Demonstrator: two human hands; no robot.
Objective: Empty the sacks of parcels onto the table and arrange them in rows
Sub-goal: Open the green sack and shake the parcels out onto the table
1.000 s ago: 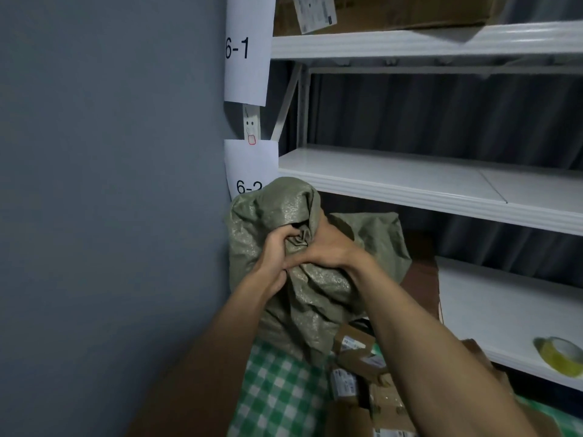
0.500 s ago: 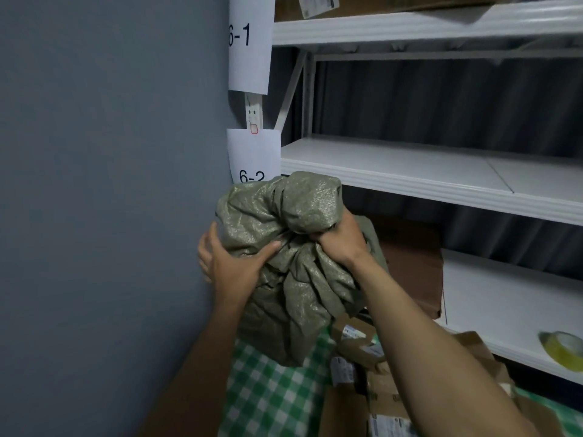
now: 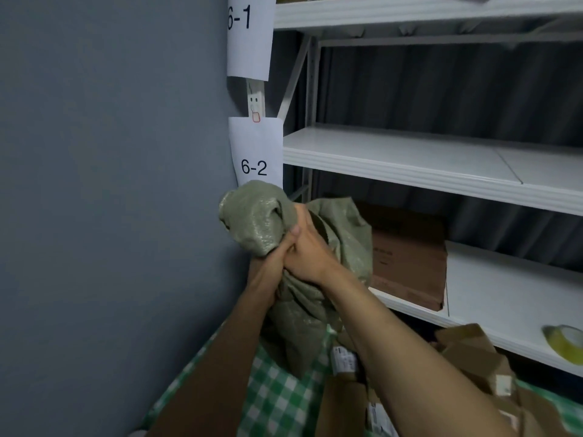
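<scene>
Both hands are gripping the green woven sack [image 3: 262, 216], held raised above the far left of the checked surface [image 3: 277, 402]: the left hand [image 3: 268, 260] and the right hand [image 3: 304, 253] are each closed tight on bunched fabric. Parcels [image 3: 467, 351] are lying in a loose heap at the right, so arranging into rows is seemingly not begun. Paper labels are reading "6-1" [image 3: 239, 17] and "6-2" [image 3: 254, 167].

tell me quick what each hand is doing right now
Left hand: closed on the bunched green sack.
Right hand: closed on the same sack, pressed against the left hand.
</scene>
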